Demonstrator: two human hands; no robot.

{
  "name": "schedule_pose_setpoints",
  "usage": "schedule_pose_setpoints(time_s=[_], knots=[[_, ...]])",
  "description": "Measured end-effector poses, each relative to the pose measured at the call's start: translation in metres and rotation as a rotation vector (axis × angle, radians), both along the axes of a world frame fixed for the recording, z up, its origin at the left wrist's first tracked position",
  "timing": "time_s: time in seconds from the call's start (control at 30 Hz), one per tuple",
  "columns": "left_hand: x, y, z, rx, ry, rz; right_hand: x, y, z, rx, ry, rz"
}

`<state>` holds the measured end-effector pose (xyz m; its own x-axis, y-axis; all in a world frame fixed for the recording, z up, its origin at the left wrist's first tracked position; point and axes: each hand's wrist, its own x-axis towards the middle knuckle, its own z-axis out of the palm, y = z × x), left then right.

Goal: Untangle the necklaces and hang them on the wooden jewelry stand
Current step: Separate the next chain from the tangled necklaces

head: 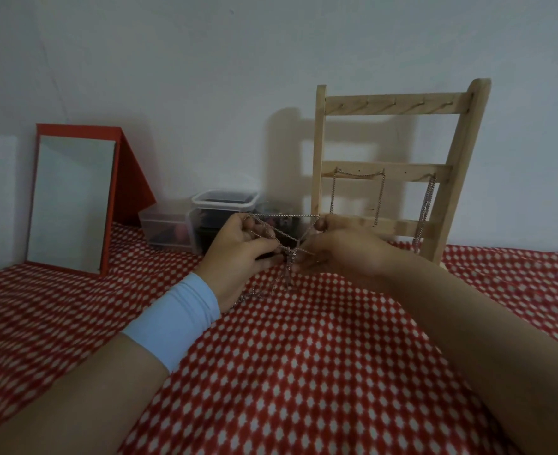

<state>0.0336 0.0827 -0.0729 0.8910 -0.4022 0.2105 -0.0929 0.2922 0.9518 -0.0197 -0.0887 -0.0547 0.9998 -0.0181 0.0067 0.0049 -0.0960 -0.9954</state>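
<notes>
A tangle of silver chain necklaces (285, 239) is stretched between my two hands just above the red patterned cloth. My left hand (238, 254) grips one side, with chain looped over its fingers. My right hand (340, 247) pinches the other side; loose ends hang down to the cloth between them. Behind my right hand the wooden jewelry stand (399, 106) leans against the wall. One silver chain (358, 174) is draped across two hooks of its middle bar, and another chain (425, 208) hangs at the right.
A red-framed mirror (70, 198) stands at the back left against the wall. Clear plastic storage boxes (202, 221) sit between mirror and stand. The red and white cloth (287, 356) covers the whole surface. A blue band wraps my left wrist.
</notes>
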Motion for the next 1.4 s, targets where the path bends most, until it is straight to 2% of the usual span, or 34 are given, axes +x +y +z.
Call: schedule_pose_setpoints(time_s=[0.17,0.3,0.4,0.6,0.73,0.8,0.87,0.93,1.0,1.23,1.4], knots=[[-0.002,0.003,-0.001,0.104,-0.116,-0.012,0.002,0.003,-0.003,0.053,-0.103,-0.011],[-0.001,0.004,0.001,0.065,-0.118,-0.045,0.001,0.007,-0.006,-0.119,-0.207,-0.038],[-0.001,0.004,0.002,0.05,-0.169,-0.053,0.0,0.009,-0.007,-0.096,-0.2,-0.03],[-0.001,0.005,0.007,0.164,-0.292,0.121,-0.001,0.003,-0.003,0.124,-0.103,0.028],[0.0,0.004,0.007,0.189,-0.364,0.206,-0.001,0.008,-0.004,0.089,-0.115,0.015],[-0.002,0.003,0.007,0.188,-0.338,0.212,0.0,0.006,-0.003,0.132,-0.116,-0.009],[-0.004,0.002,0.004,0.212,-0.197,0.137,0.0,0.005,-0.002,0.227,-0.1,-0.02],[-0.006,0.002,0.001,0.339,-0.101,0.06,0.001,0.003,-0.001,0.293,-0.107,-0.041],[-0.008,0.002,-0.002,0.468,-0.141,0.051,0.002,0.003,-0.002,0.321,-0.114,-0.067],[-0.005,0.006,0.0,0.494,-0.318,0.134,0.006,0.001,-0.004,0.303,-0.124,-0.131],[-0.007,0.004,-0.004,0.418,-0.133,-0.075,0.005,0.0,-0.003,0.304,-0.128,-0.143]])
